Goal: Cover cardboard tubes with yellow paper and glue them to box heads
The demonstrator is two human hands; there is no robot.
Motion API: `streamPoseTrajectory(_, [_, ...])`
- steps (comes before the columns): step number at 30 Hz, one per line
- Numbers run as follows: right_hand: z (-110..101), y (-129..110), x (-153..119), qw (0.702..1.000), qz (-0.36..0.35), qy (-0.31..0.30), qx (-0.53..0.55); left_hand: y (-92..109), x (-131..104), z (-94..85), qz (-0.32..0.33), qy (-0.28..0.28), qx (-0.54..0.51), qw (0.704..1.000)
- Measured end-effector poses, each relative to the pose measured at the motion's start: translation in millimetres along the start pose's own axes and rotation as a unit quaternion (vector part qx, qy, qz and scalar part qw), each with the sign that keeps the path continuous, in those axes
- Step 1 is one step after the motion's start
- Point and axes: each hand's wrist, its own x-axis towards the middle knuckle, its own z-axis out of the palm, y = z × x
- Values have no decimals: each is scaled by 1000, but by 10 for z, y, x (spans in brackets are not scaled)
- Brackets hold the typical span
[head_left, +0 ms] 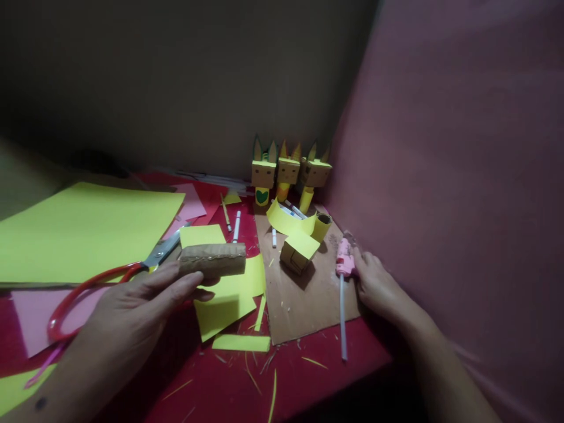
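A rolled cardboard tube [215, 260] lies across the fingers of my left hand [145, 299], with the thumb pressed along its near side. At the right edge of a flat cardboard sheet [317, 311], my right hand [374, 279] is closed at a pink glue gun [346, 258]; its fingers are partly hidden. A clear glue stick [343, 323] sticks out of the gun's back end toward me. On the sheet stands a small cardboard box with a yellow top [302, 249]. Behind it rest a curled yellow paper strip [286, 220] and a yellow-wrapped tube [324, 223].
Three cardboard figures with pointed ears [288, 170] stand at the back. Red-handled scissors [123, 273] lie left, near a large yellow sheet [88, 235]. Markers [237, 226], a pencil [225, 212] and paper scraps [241, 342] are scattered on the red table [229, 388]. A pink wall [462, 176] borders the right.
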Motion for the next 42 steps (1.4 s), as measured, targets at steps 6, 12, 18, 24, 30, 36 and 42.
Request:
streamPoseTrajectory(6, [-307,-356,-66,995,32,94,23,230,-8,6,-77,-29,-42,996])
streamPoseTrajectory(12, [-521,-1497,-160,855,-58,87,509,136,-62,147,-127,-136,-330,926])
streamPoseTrajectory(18, [-432,-1947,-74,763,-9,112,637,160,-165,216,-107,-209,-368,900])
streamPoseTrajectory(24, [-505,-1813,-44,723,55,96,682,133,-61,-24,-71,-140,-180,971])
streamPoseTrajectory(30, [-673,-1528,70,664,55,53,744,-126,76,-157,281,-139,256,915])
streamPoseTrajectory(36, [-605,-1525,340,582,52,-1,812,-86,46,38,339,-173,299,875])
streamPoseTrajectory(42, [-527,-1585,507,535,62,-1,843,7,118,-249,293,3,154,944])
